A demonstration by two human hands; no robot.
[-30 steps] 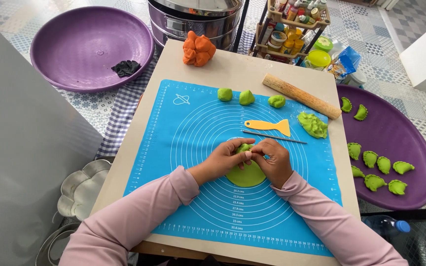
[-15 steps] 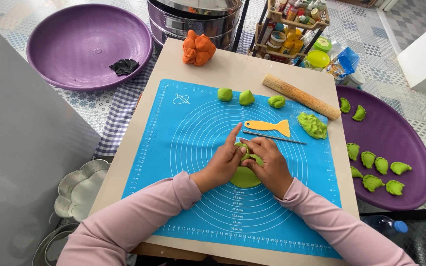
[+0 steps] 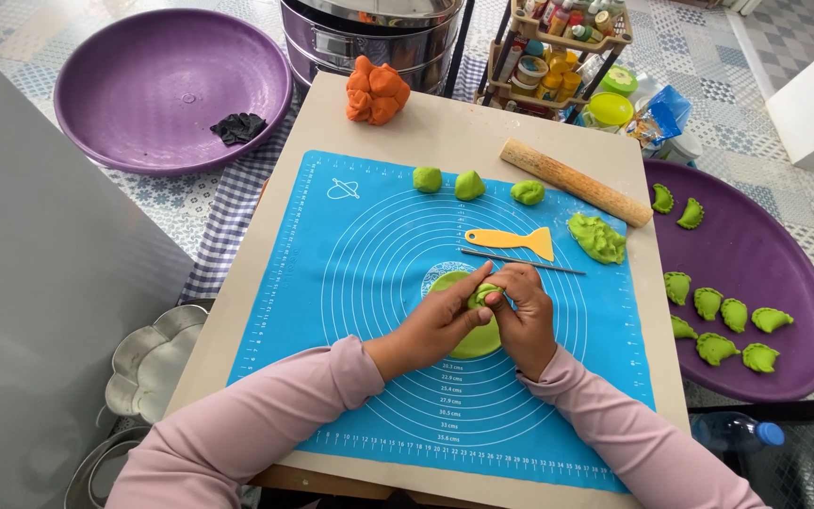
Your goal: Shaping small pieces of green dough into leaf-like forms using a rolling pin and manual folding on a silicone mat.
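Left hand (image 3: 435, 325): thumb and fingertips pinched on the folded green dough piece (image 3: 482, 294), which has been lifted higher off the flat green disc (image 3: 476, 339) on the blue mat (image 3: 350, 283) than a second ago. Right hand (image 3: 523, 316): fingers curled, pressed on the same fold. Folding is judged further along.

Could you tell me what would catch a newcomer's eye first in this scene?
Most striking is the bright blue mat covering the table, where the left hand and right hand pinch a green dough piece at its middle. An orange dough lump sits beyond the mat, and shaped green dumplings lie in the purple tray on the right.
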